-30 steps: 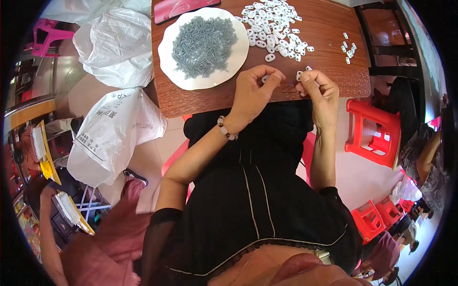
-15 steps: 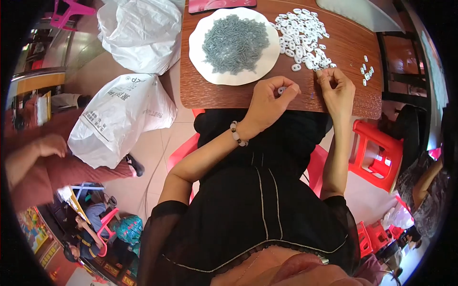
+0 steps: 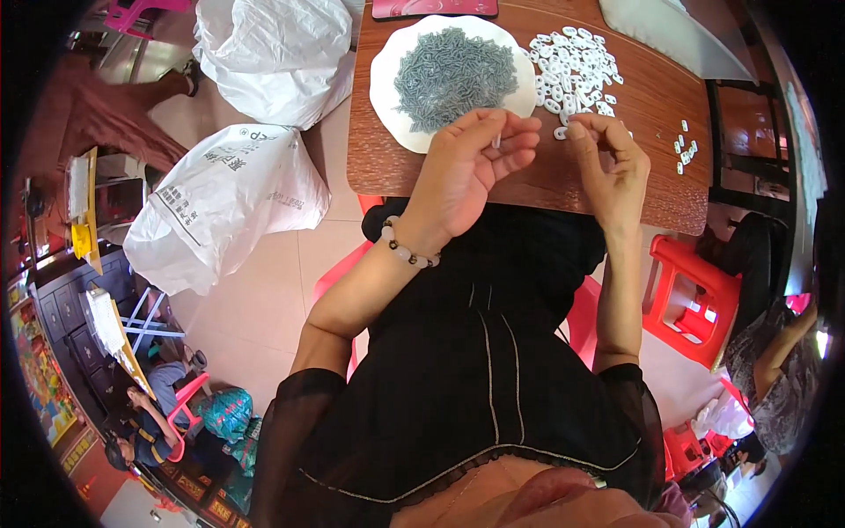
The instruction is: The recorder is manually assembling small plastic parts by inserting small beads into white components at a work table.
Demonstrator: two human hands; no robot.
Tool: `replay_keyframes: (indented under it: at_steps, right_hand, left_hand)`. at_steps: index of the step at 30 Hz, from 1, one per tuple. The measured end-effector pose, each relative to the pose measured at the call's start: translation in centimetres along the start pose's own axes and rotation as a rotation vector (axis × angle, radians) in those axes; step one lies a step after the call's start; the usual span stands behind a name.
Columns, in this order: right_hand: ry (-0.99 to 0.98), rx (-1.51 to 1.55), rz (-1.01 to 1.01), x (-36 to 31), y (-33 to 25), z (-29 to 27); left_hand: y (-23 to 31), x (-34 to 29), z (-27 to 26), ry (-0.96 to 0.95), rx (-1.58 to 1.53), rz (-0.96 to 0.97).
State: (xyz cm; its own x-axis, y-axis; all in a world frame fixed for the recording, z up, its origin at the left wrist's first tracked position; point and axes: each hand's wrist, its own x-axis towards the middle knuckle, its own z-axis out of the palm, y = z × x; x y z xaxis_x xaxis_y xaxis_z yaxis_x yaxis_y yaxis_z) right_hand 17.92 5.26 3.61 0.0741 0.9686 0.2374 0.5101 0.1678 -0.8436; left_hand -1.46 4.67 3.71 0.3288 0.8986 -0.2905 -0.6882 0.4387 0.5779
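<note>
My left hand (image 3: 462,172), palm turned partly upward, is closed at the near right rim of a scalloped white plate (image 3: 384,104). A small pale sliver (image 3: 496,141) shows between its thumb and fingers. The plate carries a heap of small grey translucent rod-like pieces (image 3: 453,75). To the right, my right hand (image 3: 613,167) has its thumb and forefinger together at a white oval piece (image 3: 561,134) by the near edge of a pile of similar white pieces (image 3: 576,70). Its fingertips partly hide that contact.
The brown wooden table (image 3: 528,189) bears a pink tray (image 3: 436,8) at its far edge and several white pieces (image 3: 685,150) at right. White plastic sacks (image 3: 229,207) stand left of it. A red stool (image 3: 695,304) is at right. Other people sit in the background.
My left hand moved up and left to the plate, its palm turning upward; the white piece it held no longer shows there. My right hand shifted left to a piece. The person at left walked away.
</note>
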Motion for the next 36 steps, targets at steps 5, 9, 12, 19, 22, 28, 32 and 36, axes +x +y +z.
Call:
replay_keyframes:
  at_steps: [5, 9, 12, 19, 22, 28, 32, 36]
  right_hand:
    - [-0.021, 0.092, -0.197, -0.4, -2.8, 1.7]
    - [-0.091, 0.03, -0.345, 0.0, -3.9, 2.3]
    - [-0.054, 0.02, -0.257, 1.1, -3.6, 2.6]
    - [-0.077, -0.367, -0.435, 5.4, -0.7, 4.4]
    - [-0.096, -0.49, -0.432, 6.1, -0.6, 5.9]
    - [-0.158, -0.515, -0.45, 6.2, -0.1, 7.4]
    - [-0.217, -0.47, -0.428, 6.4, 0.0, 7.5]
    - [-0.16, -0.385, -0.462, 6.4, -0.1, 7.6]
  left_hand:
    - [0.5, 0.1, -0.1, 0.018, -0.135, 0.056]
    - [0.6, 0.1, -0.6, 0.035, -0.11, 0.044]
    - [1.7, 0.2, -1.3, 0.092, 0.243, 0.079]
    - [4.9, 1.4, -2.3, 0.261, 1.346, 0.585]
    - [5.0, 1.6, -2.6, 0.268, 1.492, 0.572]
    - [4.1, 1.7, -2.9, 0.31, 1.54, 0.516]
    - [4.1, 2.0, -3.5, 0.279, 1.514, 0.548]
    - [4.2, 2.3, -3.6, 0.301, 1.48, 0.516]
